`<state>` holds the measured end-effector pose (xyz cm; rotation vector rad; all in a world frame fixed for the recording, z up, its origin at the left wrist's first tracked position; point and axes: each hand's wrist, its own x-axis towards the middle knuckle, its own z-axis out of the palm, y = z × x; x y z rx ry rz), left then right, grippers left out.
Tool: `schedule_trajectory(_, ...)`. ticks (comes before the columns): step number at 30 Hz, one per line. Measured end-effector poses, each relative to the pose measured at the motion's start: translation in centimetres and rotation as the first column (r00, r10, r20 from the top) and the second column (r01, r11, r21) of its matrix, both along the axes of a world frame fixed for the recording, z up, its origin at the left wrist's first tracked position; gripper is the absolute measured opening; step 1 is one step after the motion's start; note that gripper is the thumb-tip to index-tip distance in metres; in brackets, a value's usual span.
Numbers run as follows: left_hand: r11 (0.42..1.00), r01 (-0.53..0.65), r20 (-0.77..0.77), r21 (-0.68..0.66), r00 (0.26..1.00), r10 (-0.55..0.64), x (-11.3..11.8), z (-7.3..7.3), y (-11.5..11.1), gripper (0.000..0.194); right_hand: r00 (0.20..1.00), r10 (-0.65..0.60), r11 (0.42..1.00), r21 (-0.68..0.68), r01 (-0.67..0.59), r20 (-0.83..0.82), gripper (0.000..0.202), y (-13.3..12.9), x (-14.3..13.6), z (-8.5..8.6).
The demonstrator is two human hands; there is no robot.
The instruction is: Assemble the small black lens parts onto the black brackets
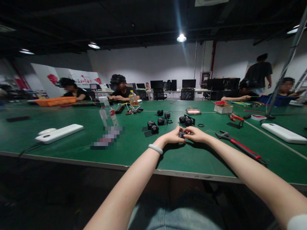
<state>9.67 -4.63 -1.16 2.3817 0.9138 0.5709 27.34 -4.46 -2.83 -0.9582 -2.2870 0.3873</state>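
My left hand point(173, 135) and my right hand point(194, 134) meet over the green table point(134, 140). Between their fingertips is a small black part point(181, 134), mostly covered by the fingers, so its exact kind is unclear. Both hands are closed on it. Just beyond them lies a black part with rounded knobs and a plate point(187, 120). To the left sit more black knobbed pieces point(153, 127), some with thin prongs. A black ring point(200, 125) lies right of the hands.
An adjustable wrench point(242, 147) with red-black handle lies to the right, with red pliers point(236, 118) behind it. A white power bank-like box point(284, 133) is farther right. On the left are a plastic bottle point(105, 111) and a long white device point(59, 133). Several people sit across the table.
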Motion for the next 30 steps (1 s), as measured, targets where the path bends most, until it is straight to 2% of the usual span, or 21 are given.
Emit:
schedule_trajectory(17, 1.0, 0.002, -0.002, -0.007, 1.0, -0.002, 0.03, 0.11, -0.05, 0.052, 0.998, -0.002, 0.998, -0.066, -0.002, -0.058, 0.03, 0.04, 0.09, 0.05)
schedule_trajectory(24, 1.0, -0.002, -0.006, -0.016, 1.0, 0.002, 0.1, 0.53, -0.52, 0.051, 0.991, 0.076, 0.993, -0.082, -0.085, -0.113, 0.03, -0.1, 0.19, 0.04)
schedule_trajectory(30, 0.999, -0.011, 0.003, -0.034, 1.0, 0.011, 0.13, 0.72, -0.64, 0.053, 0.99, 0.068, 0.991, -0.102, -0.081, -0.125, 0.042, 0.09, 0.17, -0.18)
